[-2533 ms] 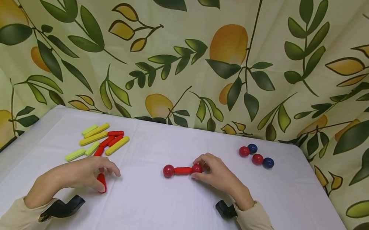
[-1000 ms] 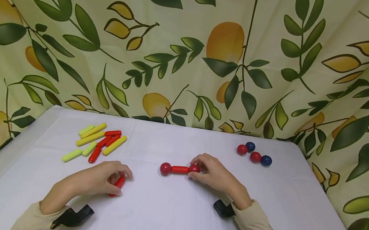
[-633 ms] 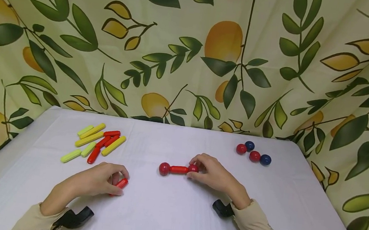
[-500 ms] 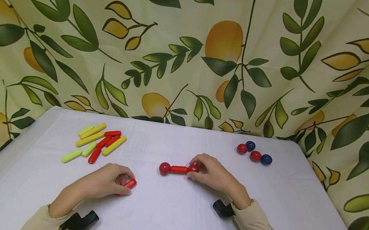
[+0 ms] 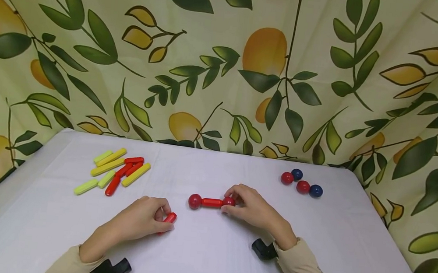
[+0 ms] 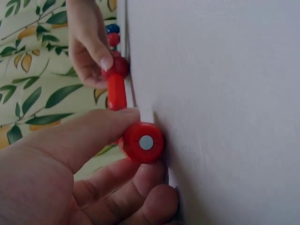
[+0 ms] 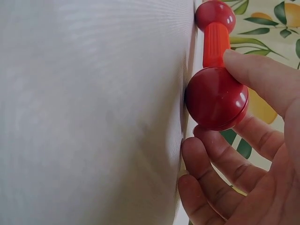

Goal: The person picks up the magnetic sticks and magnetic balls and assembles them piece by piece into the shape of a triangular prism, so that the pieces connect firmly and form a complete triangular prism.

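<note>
My left hand [image 5: 139,219] pinches a short red magnetic rod [image 5: 168,220] between thumb and fingers, just above or on the white cloth. A round silvery magnet [image 6: 146,142] shows in the rod's end in the left wrist view. To its right lies a dumbbell shape: a red ball [image 5: 194,201], a red rod [image 5: 211,202] and a second red ball [image 5: 229,202] joined in a row. My right hand [image 5: 253,208] holds that second ball with thumb and fingers; in the right wrist view the thumb also lies near the joined rod [image 7: 216,44].
Several yellow [image 5: 136,174], pale green [image 5: 85,186] and red rods [image 5: 113,185] lie loose at the back left. Red [image 5: 303,187] and blue balls [image 5: 316,190] sit at the back right. A patterned curtain [image 5: 225,67] hangs behind the white-covered table [image 5: 207,258].
My left hand has taken a red rod away from the pile and carried it right, toward the dumbbell shape, turning it on the way. My right hand stays on its ball.
</note>
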`<action>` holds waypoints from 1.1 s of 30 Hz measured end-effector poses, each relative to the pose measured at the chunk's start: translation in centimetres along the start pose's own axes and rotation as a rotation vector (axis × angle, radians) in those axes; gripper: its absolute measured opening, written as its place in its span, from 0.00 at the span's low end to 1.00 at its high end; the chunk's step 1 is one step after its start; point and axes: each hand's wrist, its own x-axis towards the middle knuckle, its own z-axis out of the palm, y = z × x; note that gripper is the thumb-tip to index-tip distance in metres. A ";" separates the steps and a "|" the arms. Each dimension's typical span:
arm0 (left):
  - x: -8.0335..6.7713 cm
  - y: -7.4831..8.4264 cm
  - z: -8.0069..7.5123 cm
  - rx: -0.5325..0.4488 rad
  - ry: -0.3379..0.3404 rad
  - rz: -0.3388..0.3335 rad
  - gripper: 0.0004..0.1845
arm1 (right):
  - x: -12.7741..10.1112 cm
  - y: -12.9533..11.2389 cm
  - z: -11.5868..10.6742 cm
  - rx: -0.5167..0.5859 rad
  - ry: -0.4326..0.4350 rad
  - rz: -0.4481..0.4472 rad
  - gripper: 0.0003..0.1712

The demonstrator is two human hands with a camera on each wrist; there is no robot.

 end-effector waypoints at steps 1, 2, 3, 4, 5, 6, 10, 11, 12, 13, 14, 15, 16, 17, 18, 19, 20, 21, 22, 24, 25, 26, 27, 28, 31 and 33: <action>0.2 0.2 0.2 0.007 0.010 -0.002 0.13 | 0.0 0.0 0.0 -0.001 0.001 -0.004 0.18; 0.4 0.5 0.4 0.013 0.020 -0.005 0.13 | 0.0 0.1 0.0 -0.003 0.003 -0.009 0.17; 0.6 0.7 0.5 0.018 0.029 -0.006 0.13 | 0.0 0.1 0.0 -0.003 0.004 -0.015 0.17; 0.8 1.0 0.7 0.021 0.034 -0.009 0.13 | 0.0 0.1 0.0 -0.003 0.004 -0.020 0.17; 1.0 1.2 0.8 0.023 0.036 -0.013 0.13 | 0.0 0.1 0.0 -0.003 0.003 -0.024 0.17; 1.1 1.4 1.0 0.020 0.038 -0.013 0.13 | 0.0 0.0 0.0 -0.004 0.003 -0.027 0.17; 1.5 2.0 1.4 0.008 0.029 -0.030 0.14 | 0.0 -0.1 -0.1 -0.015 -0.006 -0.028 0.18; 1.6 2.1 1.4 0.005 0.027 -0.031 0.14 | 0.0 -0.1 -0.1 -0.021 -0.007 -0.029 0.18; 1.6 2.2 1.5 0.003 0.026 -0.031 0.14 | 0.0 -0.1 -0.2 -0.027 -0.008 -0.031 0.18; 1.7 2.3 1.5 -0.001 0.023 -0.032 0.14 | 0.0 -0.1 -0.2 -0.033 -0.009 -0.032 0.18; 1.7 2.4 1.6 -0.009 0.020 -0.032 0.14 | -0.1 -0.1 -0.3 -0.036 -0.010 -0.032 0.19; 1.8 2.4 1.6 -0.022 0.014 -0.028 0.14 | -0.1 -0.1 -0.3 -0.039 -0.010 -0.033 0.19; 1.8 2.5 1.6 -0.034 0.010 -0.024 0.14 | -0.1 -0.1 -0.3 -0.039 -0.010 -0.033 0.19; 1.9 2.5 1.6 -0.046 0.004 -0.022 0.14 | -0.2 -0.1 -0.3 -0.038 -0.010 -0.032 0.19; 1.9 2.5 1.6 -0.057 0.001 -0.020 0.14 | -0.2 -0.1 -0.4 -0.037 -0.009 -0.029 0.19; 1.9 2.6 1.6 -0.070 -0.001 -0.020 0.14 | -0.2 -0.2 -0.3 -0.035 -0.009 -0.027 0.19; 1.9 2.6 1.6 -0.082 -0.003 -0.024 0.14 | -0.2 -0.2 -0.3 -0.033 -0.009 -0.024 0.19; 2.0 2.6 1.7 -0.088 -0.002 -0.028 0.14 | -0.3 -0.2 -0.4 -0.032 -0.009 -0.022 0.19; 2.0 2.6 1.7 -0.087 0.002 -0.035 0.14 | -0.3 -0.2 -0.4 -0.030 -0.009 -0.021 0.19; 2.1 2.7 1.8 -0.085 0.010 -0.051 0.14 | -0.3 -0.1 -0.4 -0.028 -0.009 -0.020 0.19; 2.1 2.7 1.9 -0.084 0.014 -0.056 0.15 | -0.3 -0.1 -0.4 -0.026 -0.008 -0.020 0.18; 2.2 2.7 1.9 -0.079 0.018 -0.058 0.15 | -0.3 -0.1 -0.4 -0.027 -0.006 -0.020 0.18; 2.3 2.8 2.0 -0.075 0.023 -0.058 0.15 | -0.3 -0.1 -0.4 -0.028 -0.005 -0.020 0.18; 2.4 2.9 2.0 -0.073 0.026 -0.060 0.15 | -0.3 -0.1 -0.4 -0.028 -0.004 -0.020 0.18; 2.6 3.1 2.2 -0.088 0.026 -0.073 0.17 | -0.2 -0.1 -0.3 -0.028 -0.004 -0.022 0.18; 2.6 3.2 2.3 -0.108 0.022 -0.093 0.19 | -0.2 -0.1 -0.3 -0.026 -0.007 -0.024 0.18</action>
